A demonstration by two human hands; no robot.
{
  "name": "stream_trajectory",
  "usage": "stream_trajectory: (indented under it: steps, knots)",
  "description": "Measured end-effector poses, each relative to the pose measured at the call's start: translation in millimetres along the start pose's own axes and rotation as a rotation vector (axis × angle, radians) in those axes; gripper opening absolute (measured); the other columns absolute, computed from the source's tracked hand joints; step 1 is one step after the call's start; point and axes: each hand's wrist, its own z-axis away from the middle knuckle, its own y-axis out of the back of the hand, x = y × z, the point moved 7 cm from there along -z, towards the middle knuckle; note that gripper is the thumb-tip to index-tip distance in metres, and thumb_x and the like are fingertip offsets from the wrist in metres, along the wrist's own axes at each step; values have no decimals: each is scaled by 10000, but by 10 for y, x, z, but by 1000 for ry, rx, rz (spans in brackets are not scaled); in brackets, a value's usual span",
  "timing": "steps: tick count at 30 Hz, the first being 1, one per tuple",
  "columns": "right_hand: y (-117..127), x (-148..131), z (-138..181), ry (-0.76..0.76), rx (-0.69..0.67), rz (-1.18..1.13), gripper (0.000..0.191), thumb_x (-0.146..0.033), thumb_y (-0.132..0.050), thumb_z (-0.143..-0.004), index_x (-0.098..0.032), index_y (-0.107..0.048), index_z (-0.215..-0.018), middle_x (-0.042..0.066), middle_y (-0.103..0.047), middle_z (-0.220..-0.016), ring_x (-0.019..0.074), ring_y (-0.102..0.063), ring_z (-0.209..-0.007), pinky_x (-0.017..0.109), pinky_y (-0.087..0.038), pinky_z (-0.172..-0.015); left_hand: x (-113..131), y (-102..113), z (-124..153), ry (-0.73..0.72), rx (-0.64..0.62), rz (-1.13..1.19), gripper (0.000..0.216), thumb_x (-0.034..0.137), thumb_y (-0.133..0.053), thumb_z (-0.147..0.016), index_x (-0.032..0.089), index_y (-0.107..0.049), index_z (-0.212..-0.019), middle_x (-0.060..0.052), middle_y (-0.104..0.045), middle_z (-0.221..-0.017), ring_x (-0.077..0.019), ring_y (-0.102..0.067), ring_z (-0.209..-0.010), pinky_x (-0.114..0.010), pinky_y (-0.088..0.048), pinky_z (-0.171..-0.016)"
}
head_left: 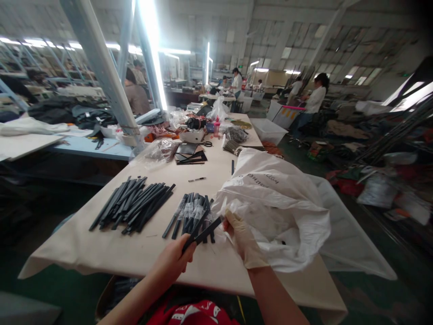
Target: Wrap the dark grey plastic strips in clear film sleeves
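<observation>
On white bag (270, 198), writing, seemingly illegible.

Beige table (111, 250), black strip piles (133, 205), white bag (280, 203)

white bag (270, 198) — print too blurred

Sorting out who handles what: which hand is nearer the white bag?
Right. The gloved right hand touches the white bag; the left hand is apart from it, pinching black strips.
</observation>
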Motion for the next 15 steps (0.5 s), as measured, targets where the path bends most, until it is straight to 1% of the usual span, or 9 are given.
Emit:
stream_trajectory:
  steps: [2, 3, 6, 7, 9, 10, 12, 14, 15]
  knots:
    - [-53, -4, 68, 40, -59, 202, 365, -466, -741, -626, -166, -558, -525, -49, -489, -488, 80, -395, -484, 232, -312, -493, 40, -42, 0, 9, -5, 19, 246, 395, -411, -807, 205, -413, -651, 66, -473, -518, -75, -424, -381, -207, -333, -434]
    - [-115, 24, 108, 40, -117, 289, 357, -463, -739, -626, -164, -569, -529, -48, -494, -495, 83, -397, -494, 236, -312, -503, 67, -50, -6, 1, 5, 45, 238, 398, -406, -813, 202, -425, -679, 66, -483, -527, -72, -421, -379, -204, -335, -432]
    - [-332, 167, 235, 3, -324, 413, 331, -483, -693, -671, -163, -628, -611, -33, -529, -541, 99, -420, -531, 246, -332, -538, 89, -69, -35, -3, 22, 162, 260, 413, -385, -830, 180, -463, -917, 62, -530, -570, -75, -434, -380, -198, -339, -417]
    - [-368, 197, 259, 3, -342, 415, 336, -495, -671, -690, -164, -640, -645, -30, -533, -554, 100, -420, -535, 247, -335, -541, 65, -91, -45, 14, 2, 200, 318, 422, -388, -828, 170, -447, -1011, 61, -539, -572, -79, -439, -378, -196, -335, -404]
    - [-392, 220, 277, 29, -313, 415, 359, -521, -636, -714, -163, -649, -693, -24, -532, -569, 103, -420, -535, 248, -336, -534, -7, -132, -63, 48, -36, 258, 426, 447, -403, -818, 149, -417, -1121, 72, -518, -529, -79, -416, -355, -187, -309, -376]
    - [-402, 225, 282, 46, -298, 419, 365, -527, -626, -722, -163, -654, -721, -23, -531, -575, 105, -421, -536, 248, -337, -531, -43, -131, -72, 52, -30, 279, 453, 462, -409, -814, 144, -416, -1137, 84, -491, -499, -75, -387, -342, -181, -289, -364]
    - [-453, 242, 302, 66, -320, 453, 367, -530, -596, -749, -169, -663, -749, -19, -534, -579, 112, -432, -541, 252, -348, -535, -101, -76, -90, 34, 38, 305, 474, 485, -401, -814, 150, -417, -1148, 107, -431, -457, -66, -315, -323, -173, -241, -346]
    - [-550, 267, 331, 55, -425, 492, 338, -516, -591, -763, -190, -679, -769, -14, -567, -611, 125, -468, -571, 262, -378, -571, -144, 1, -97, 17, 103, 293, 452, 491, -392, -816, 160, -432, -1122, 114, -400, -447, -65, -285, -328, -172, -218, -342]
    - [-600, 277, 339, 35, -488, 491, 318, -508, -604, -757, -201, -686, -775, -12, -591, -637, 134, -494, -595, 269, -398, -598, -162, 27, -97, 18, 107, 272, 421, 487, -400, -813, 163, -454, -1077, 113, -393, -444, -66, -285, -333, -173, -219, -345]
